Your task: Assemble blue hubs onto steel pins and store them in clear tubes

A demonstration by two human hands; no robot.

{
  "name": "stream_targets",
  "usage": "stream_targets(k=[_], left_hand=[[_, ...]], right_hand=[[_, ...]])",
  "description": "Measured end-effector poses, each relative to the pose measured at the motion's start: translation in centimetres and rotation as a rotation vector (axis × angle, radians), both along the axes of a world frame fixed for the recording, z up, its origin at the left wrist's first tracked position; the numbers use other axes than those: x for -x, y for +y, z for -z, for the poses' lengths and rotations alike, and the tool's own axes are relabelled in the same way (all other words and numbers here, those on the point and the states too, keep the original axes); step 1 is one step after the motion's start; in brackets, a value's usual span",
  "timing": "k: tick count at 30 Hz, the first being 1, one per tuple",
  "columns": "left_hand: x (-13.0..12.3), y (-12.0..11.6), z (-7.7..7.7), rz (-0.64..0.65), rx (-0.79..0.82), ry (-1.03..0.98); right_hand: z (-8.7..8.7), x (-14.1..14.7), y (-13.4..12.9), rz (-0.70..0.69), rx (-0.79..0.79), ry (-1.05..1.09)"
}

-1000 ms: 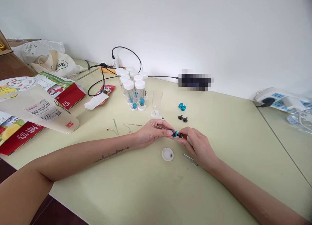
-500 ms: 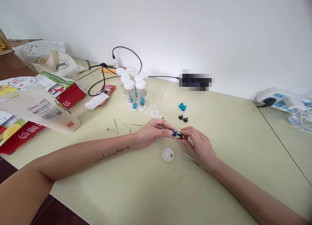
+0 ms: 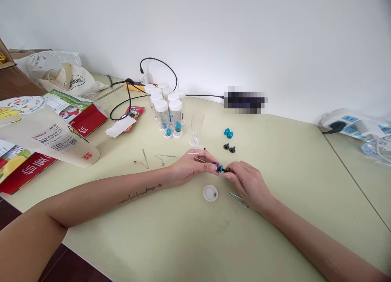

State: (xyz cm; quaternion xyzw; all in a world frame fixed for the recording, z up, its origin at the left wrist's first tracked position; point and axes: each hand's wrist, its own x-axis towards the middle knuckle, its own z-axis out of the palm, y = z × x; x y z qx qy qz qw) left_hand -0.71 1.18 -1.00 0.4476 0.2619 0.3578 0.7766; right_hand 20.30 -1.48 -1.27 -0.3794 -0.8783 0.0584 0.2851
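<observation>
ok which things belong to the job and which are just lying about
Likely the job:
blue part in left hand
black part in right hand
loose blue parts
loose black parts
bent wires
capped tubes
white cap

Seemingly lying about:
labelled cup
snack packet
cloth bag
cardboard box
power strip

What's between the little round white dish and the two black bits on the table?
In the head view, the left hand is there, holding a small blue piece, and the right hand, holding a thin black piece.
</observation>
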Motion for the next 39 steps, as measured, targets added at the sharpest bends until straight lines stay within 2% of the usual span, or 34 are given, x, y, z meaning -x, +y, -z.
stream_targets(k=[18, 26, 30, 39], left_hand=[[0.03, 0.02, 0.27, -0.028, -0.003, 0.000], [-0.02, -0.03, 0.07, -0.001, -0.009, 0.009], [0.00, 0.01, 0.08, -0.013, 0.006, -0.006], [0.01, 0.03, 0.56, -0.040, 0.012, -0.038]], right_hand=[[0.15, 0.08, 0.01, 0.012, -0.040, 0.064], [-0.32, 0.04, -0.01, -0.014, 0.021, 0.044], [-0.40, -0.03, -0.19, 0.021, 0.061, 0.081], [-0.71, 0.01, -0.26, -0.002, 0.026, 0.108]])
